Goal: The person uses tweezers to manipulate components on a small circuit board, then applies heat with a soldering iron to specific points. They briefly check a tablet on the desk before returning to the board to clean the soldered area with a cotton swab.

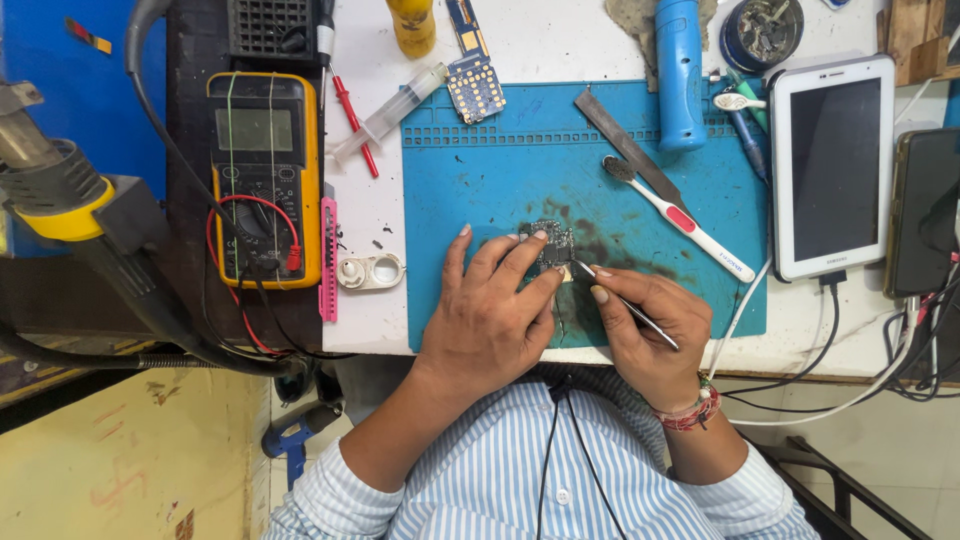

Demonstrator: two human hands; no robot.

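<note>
Tweezers (628,305) (right hand's (650,335) pinching grip) point up-left at the circuit board (549,243); left hand (490,315) presses it.

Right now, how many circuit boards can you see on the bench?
2. One small dark circuit board lies on the blue mat under the left hand's fingertips; a blue-and-gold board lies at the mat's top edge. Others may be hidden.
</note>
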